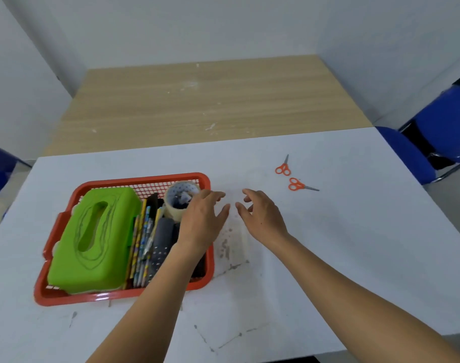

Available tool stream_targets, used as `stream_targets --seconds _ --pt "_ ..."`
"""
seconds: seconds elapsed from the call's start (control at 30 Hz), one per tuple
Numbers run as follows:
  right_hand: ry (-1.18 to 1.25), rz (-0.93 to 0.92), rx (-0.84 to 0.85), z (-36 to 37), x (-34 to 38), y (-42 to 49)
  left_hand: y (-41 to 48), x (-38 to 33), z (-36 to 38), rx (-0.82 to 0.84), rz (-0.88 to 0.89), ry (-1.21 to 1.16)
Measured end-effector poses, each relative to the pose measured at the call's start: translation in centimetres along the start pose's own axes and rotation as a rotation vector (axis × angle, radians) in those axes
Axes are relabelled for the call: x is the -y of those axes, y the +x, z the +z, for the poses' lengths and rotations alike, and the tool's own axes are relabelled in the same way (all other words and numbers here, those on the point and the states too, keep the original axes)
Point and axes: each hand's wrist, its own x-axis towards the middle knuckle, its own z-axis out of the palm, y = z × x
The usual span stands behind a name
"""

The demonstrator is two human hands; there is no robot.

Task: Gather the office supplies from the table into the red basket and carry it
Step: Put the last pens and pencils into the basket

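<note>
Head view: tape roll [172,205], perhaps printed.

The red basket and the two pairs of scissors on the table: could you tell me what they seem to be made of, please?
The red basket looks like moulded plastic, with a glossy rim that catches highlights and a fine mesh wall. The farther scissors and the nearer scissors both have bright orange loops, likely plastic, and dull grey blades, probably metal.
</note>
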Motion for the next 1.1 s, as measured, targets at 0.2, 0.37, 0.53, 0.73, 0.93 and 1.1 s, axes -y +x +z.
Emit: stream_targets --seconds 0.2,0.37,0.53,0.73,0.93,1.1 --pt "-0.113 0.086 -0.061 -4.8 -6.4 1.3 3.1 -4.6 5.7 0.158 0.080 -0.056" --pt "-0.160 0.137 -0.062 -7.8 -11.2 2.2 6.4 -7.8 10.5 0.253 0.141 -0.043" --pt "-0.411 0.125 0.078 -8.6 -14.1 3.2 9.6 -10.0 15.1 0.331 0.182 0.023" --pt "-0.525 0.070 0.192 -7.9 -15.9 3.9 12.0 -10.4 19.8 0.406 0.194 0.178" --pt "-0.511 0.057 0.191 -8.2 -16.9 4.4 12.6 -10.5 20.3 0.394 0.174 0.231" --pt "-0.501 0.068 0.181 -8.3 -16.3 4.4 13.3 -10.9 19.1 0.503 0.049 0.207"
